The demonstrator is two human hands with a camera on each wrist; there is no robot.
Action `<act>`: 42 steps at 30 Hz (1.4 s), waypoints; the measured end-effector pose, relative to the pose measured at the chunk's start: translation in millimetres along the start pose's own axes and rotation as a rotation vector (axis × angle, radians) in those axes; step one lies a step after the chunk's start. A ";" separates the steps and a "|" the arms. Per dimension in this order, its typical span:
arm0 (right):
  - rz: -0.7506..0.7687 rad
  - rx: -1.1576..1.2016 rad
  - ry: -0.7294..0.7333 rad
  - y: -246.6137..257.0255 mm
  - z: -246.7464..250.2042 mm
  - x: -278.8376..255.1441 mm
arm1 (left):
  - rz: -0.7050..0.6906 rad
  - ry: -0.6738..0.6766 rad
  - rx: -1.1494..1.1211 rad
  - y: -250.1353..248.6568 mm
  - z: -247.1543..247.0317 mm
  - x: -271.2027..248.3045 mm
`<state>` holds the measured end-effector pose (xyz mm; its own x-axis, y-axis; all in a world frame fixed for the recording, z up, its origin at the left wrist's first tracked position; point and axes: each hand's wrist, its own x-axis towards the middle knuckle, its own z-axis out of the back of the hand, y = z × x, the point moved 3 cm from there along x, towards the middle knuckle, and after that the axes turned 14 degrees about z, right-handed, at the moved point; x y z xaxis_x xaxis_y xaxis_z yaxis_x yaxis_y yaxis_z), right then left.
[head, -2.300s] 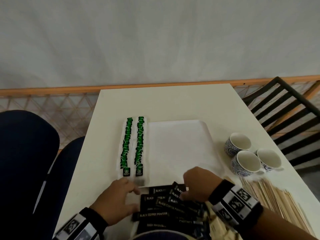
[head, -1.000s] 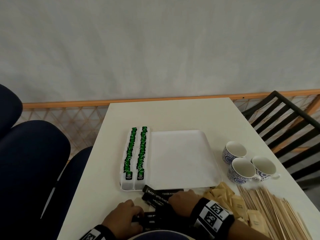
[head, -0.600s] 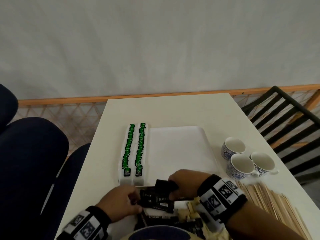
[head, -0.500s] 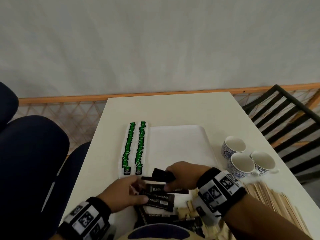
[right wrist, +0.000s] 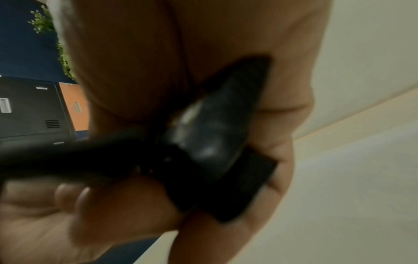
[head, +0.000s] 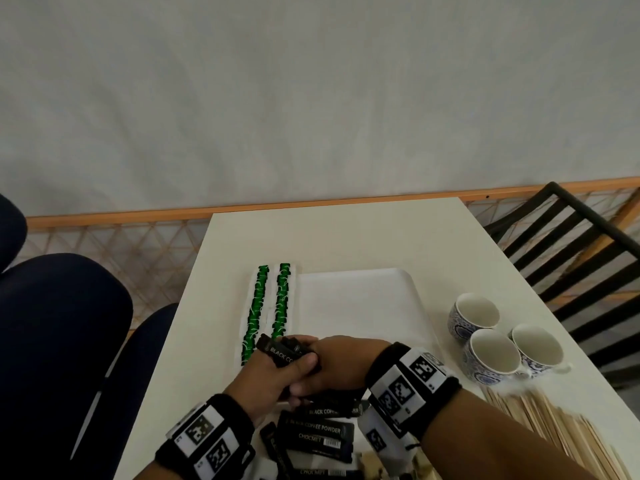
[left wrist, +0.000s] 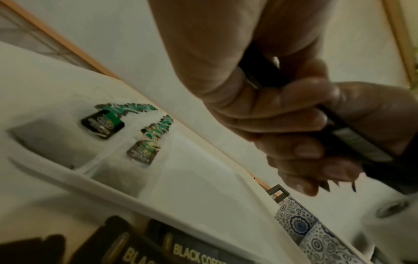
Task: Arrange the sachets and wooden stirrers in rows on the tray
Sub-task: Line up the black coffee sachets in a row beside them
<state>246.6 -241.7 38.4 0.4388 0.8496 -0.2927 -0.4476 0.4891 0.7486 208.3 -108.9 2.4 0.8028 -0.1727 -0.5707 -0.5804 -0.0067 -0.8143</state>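
Note:
Both hands meet over the near left corner of the white tray (head: 356, 306). Together they grip a small bundle of black coffee sachets (head: 280, 351). My left hand (head: 294, 367) wraps it from below, and my right hand (head: 313, 346) closes on it from the right. The right wrist view shows the same bundle (right wrist: 214, 142) between curled fingers. Two rows of green sachets (head: 258, 313) fill the tray's left side. More black sachets (head: 318, 431) lie loose on the table under my wrists. A heap of wooden stirrers (head: 554, 427) lies at the near right.
Three blue-patterned cups (head: 491, 351) stand to the right of the tray. Pale brown sachets (head: 367, 460) show at the bottom edge. A black slatted chair (head: 581, 258) is beyond the table's right edge, and dark blue chairs (head: 62, 341) stand on the left.
The hands gathered black sachets from the loose pile and lifted a bundle up to the tray's near left corner. They now hold it together.

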 end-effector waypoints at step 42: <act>-0.419 -0.545 -0.543 -149.6 115.2 123.0 | 0.187 -0.332 -0.022 -20.4 67.4 50.7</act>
<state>457.3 -233.1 -41.0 0.8990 0.4349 -0.0525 -0.4153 0.8843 0.2135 270.1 -51.1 -17.0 0.6814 0.1558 -0.7151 -0.7208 -0.0267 -0.6927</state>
